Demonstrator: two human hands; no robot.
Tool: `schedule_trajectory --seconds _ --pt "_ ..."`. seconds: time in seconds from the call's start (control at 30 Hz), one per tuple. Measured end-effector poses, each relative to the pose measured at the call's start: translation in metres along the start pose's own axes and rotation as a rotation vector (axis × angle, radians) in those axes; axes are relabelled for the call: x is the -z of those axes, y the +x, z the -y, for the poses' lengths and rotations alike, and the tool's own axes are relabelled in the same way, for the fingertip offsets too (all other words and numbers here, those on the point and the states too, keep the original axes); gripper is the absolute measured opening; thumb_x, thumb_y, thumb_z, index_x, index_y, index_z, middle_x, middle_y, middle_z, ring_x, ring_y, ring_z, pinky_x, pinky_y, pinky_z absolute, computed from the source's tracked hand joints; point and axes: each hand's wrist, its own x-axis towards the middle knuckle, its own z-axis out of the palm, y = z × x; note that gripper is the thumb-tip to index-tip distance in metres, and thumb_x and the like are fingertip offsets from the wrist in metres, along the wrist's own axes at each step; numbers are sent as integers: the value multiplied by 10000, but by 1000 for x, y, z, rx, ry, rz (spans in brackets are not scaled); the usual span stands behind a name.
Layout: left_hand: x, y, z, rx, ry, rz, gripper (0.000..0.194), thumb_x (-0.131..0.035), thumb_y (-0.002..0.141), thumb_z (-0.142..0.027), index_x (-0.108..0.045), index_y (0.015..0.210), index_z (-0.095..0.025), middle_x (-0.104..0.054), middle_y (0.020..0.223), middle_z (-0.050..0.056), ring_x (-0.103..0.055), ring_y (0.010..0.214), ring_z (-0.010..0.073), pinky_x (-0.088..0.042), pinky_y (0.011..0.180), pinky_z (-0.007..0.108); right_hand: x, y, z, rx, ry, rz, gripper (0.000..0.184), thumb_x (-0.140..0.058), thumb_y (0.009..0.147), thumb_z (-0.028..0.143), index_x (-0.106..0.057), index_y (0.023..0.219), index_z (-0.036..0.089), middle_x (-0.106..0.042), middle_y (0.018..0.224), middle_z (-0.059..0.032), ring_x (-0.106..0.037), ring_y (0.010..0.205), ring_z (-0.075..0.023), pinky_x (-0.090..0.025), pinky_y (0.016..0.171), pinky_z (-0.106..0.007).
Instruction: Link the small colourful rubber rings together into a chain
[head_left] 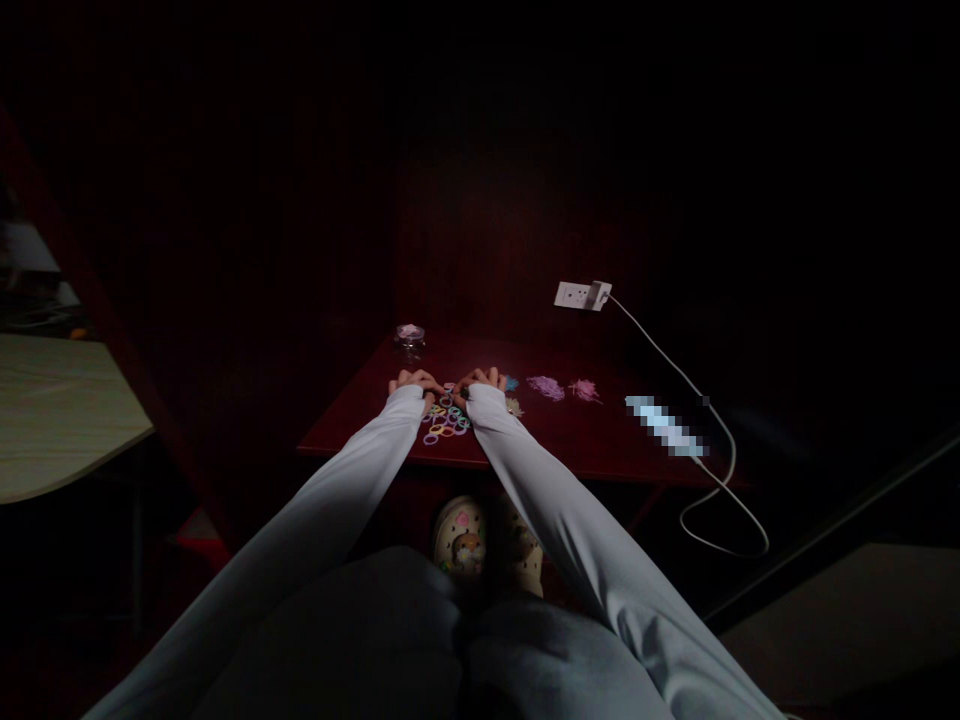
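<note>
My left hand (417, 382) and my right hand (481, 380) meet close together over a dark red table (375, 420). The fingers of both are curled in as if pinching, and whatever is in them is too small to make out. Between and below the hands lies a spread of small coloured rings (448, 430), which look like hair ties, in yellow, purple, pink and green. Past my right hand sit a blue bundle (512, 383) and a pale yellow bundle (514, 407), both partly hidden by it.
A purple bundle (546, 387) and a pink bundle (584, 390) of thin strands lie to the right. A clear jar (409, 342) stands at the back left. From the wall socket (582, 295) a white cable (660, 348) runs to a blurred-out device (666, 427).
</note>
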Motion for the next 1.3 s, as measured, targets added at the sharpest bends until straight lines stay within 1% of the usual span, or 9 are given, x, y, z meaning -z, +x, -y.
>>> schedule_trajectory --seconds 0.1,0.2,0.3,0.43,0.67,0.87,1.0,1.13,1.3 --pt "2 0 -2 5 -10 20 366 -584 856 -115 -857 938 -345 -726 1178 28 -508 1192 310 -357 1027 494 0 2 3 -9 -12 15 301 -596 1039 484 -794 1101 266 -692 1224 -84 -461 1238 -301 -269 1008 -408" --pt "4 2 -3 24 -26 28 391 -558 838 -91 -850 942 -329 -731 1193 26 -518 1200 312 -376 1023 487 0 5 6 -30 -36 27 323 -597 1036 501 -794 1095 253 -695 1247 -92 -464 1260 -311 -276 1026 -418" --pt "3 3 -2 60 -56 4 391 -545 803 -58 -829 925 -298 -740 1201 23 -533 1202 312 -405 1010 470 1 7 11 -39 -75 24 346 -596 1033 510 -796 1096 235 -693 1286 -112 -466 1282 -320 -287 1043 -428" --pt "0 5 0 74 -100 -52 356 -545 797 -49 -797 884 -284 -752 1162 20 -544 1190 315 -429 994 464 5 10 19 -42 -127 30 361 -603 1023 510 -800 1108 220 -686 1333 -142 -469 1306 -335 -301 1053 -442" --pt "0 4 -2 119 -102 -82 296 -580 844 -72 -788 906 -273 -754 1175 29 -553 1205 310 -417 1026 488 4 14 24 -57 -140 36 285 -650 992 441 -809 1076 220 -684 1360 -146 -487 1294 -337 -320 1023 -441" --pt "3 2 -3 113 -98 -73 246 -605 860 -115 -789 906 -272 -751 1182 31 -552 1202 304 -411 1024 469 2 10 22 -24 -155 22 301 -546 1037 343 -799 1099 193 -702 1304 -153 -489 1272 -338 -333 992 -438" --pt "1 2 0 66 -92 -62 210 -651 865 -164 -791 921 -310 -752 1192 0 -540 1193 312 -410 1002 449 3 9 20 0 -138 52 306 -530 1045 333 -790 1103 183 -705 1276 -147 -488 1252 -322 -335 972 -420" --pt "-2 3 3 6 -82 -23 213 -646 899 -222 -801 996 -332 -750 1241 -8 -534 1199 309 -411 997 435 6 8 16 -58 -97 89 254 -576 1026 309 -789 1073 179 -703 1278 -127 -482 1254 -308 -323 975 -397" --pt "-6 1 2 -66 -62 -38 263 -582 957 -319 -805 1094 -351 -753 1275 0 -535 1180 299 -397 1001 451 10 1 11 -89 -45 94 286 -600 1041 434 -799 1070 231 -695 1261 -99 -467 1253 -299 -298 981 -391"
